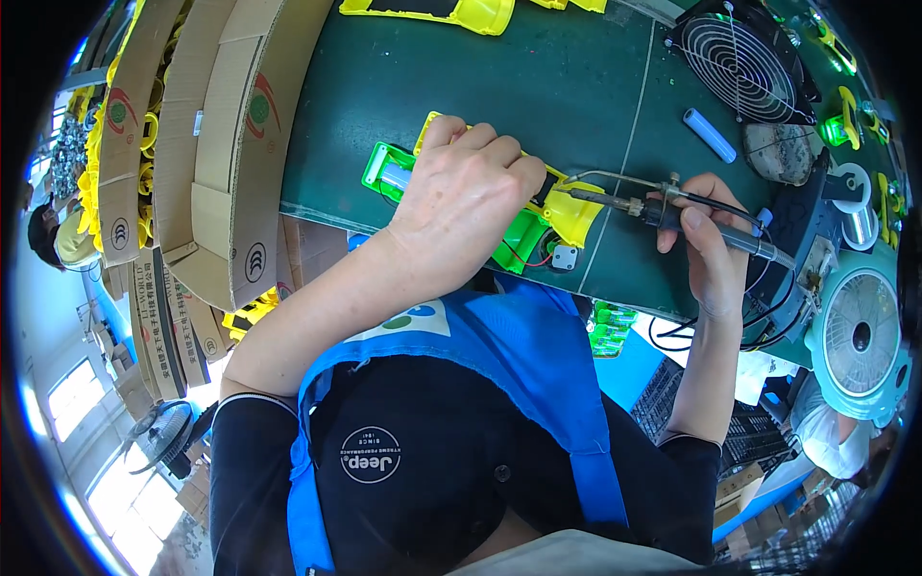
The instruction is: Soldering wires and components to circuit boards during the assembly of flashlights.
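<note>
My left hand (456, 197) is closed over a yellow plastic casing (579, 219), knuckles up, so most of it is hidden. A green plastic housing (521, 240) shows beneath that hand, with a red wire running to a small whitish square part (565, 257). At the other side of the hand, a green end piece (376, 171) holds a light-blue cylindrical cell (395, 177). My right hand (709, 240) grips a soldering iron (749, 242) with a thin curved metal tube fixed along it. The iron's tip reaches the yellow casing near my left fingers.
Cardboard boxes (216, 125) with yellow parts line the left side. More yellow casings (490, 15) lie at the far edge. A blue cell (711, 135), a black fan with wire guard (738, 67), a solder spool (858, 223), a light-teal fan (861, 322) and loose cables are at the right.
</note>
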Demonstrator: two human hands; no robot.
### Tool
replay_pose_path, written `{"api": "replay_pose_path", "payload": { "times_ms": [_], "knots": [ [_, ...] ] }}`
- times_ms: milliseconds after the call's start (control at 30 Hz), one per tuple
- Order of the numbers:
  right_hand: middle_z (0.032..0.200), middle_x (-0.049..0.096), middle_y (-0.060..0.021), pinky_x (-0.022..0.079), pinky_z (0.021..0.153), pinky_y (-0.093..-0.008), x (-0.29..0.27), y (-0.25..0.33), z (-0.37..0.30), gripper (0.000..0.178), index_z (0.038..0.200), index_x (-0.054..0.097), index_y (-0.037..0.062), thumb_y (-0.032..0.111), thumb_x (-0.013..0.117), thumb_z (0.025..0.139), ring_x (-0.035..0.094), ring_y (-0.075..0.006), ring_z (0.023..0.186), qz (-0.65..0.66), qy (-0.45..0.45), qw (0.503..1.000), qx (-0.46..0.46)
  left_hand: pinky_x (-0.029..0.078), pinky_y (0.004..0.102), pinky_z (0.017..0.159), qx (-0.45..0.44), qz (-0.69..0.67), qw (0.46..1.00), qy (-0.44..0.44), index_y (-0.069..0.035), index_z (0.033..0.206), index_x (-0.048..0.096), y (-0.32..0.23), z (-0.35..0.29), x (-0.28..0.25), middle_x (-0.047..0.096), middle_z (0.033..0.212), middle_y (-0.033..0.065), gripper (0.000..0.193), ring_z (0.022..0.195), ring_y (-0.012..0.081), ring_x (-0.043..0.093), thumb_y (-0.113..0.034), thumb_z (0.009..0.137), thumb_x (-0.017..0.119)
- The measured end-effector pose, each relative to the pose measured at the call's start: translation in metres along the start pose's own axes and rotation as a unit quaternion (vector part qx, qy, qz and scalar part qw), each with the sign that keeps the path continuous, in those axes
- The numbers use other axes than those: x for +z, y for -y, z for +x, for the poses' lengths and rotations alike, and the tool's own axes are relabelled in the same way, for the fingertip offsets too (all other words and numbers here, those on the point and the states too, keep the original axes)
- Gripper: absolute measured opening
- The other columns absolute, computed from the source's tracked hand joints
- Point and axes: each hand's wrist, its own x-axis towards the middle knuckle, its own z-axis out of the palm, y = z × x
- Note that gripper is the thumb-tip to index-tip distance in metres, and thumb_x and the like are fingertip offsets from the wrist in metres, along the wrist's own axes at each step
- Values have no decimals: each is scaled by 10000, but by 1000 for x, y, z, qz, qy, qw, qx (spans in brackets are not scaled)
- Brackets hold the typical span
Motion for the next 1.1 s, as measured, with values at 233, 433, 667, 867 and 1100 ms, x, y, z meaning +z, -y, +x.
{"api": "replay_pose_path", "payload": {
  "times_ms": [233, 433, 667, 867, 1100],
  "knots": [
    [721, 633, -84, 505, 574, -209, 5, 4, 6, 209, 909, 579, -29, 137, 676, 828, 626, -106, 612, -39, 48, 998, 17, 397, 362, 829, 2, 15, 999, 31, -73, 794, 647, -1, 6, -3, 608, 758, 74, 73, 815, 228, 602, -60, 722, 649],
    [724, 626, -72, 497, 572, -203, 12, 8, 8, 170, 906, 573, -36, 89, 656, 826, 624, -100, 619, -61, 65, 996, 28, 407, 358, 819, 10, 34, 998, 49, -69, 759, 645, -1, 10, -7, 610, 736, 75, 61, 803, 227, 612, -63, 698, 637],
    [726, 605, -54, 487, 569, -211, 18, 12, 9, 154, 889, 572, -33, 75, 649, 811, 610, -96, 614, -87, 66, 993, 34, 425, 366, 834, 4, 35, 997, 62, -59, 740, 632, -3, 10, -10, 590, 714, 69, 33, 795, 228, 611, -71, 718, 611],
    [741, 614, -56, 484, 571, -216, 18, 18, 1, 170, 891, 577, -27, 98, 666, 818, 612, -96, 616, -93, 39, 994, 27, 421, 350, 809, -15, 35, 997, 61, -58, 735, 624, -6, 11, -9, 593, 709, 72, 40, 785, 232, 615, -54, 695, 621],
    [793, 626, -163, 493, 670, -256, -23, -10, -54, 352, 1011, 516, -60, 261, 605, 899, 613, -177, 655, -13, -156, 977, -144, 403, 342, 766, -7, 32, 999, 36, -76, 757, 695, -8, 16, -6, 638, 714, 97, 92, 759, 211, 639, -75, 666, 684]
  ]
}}
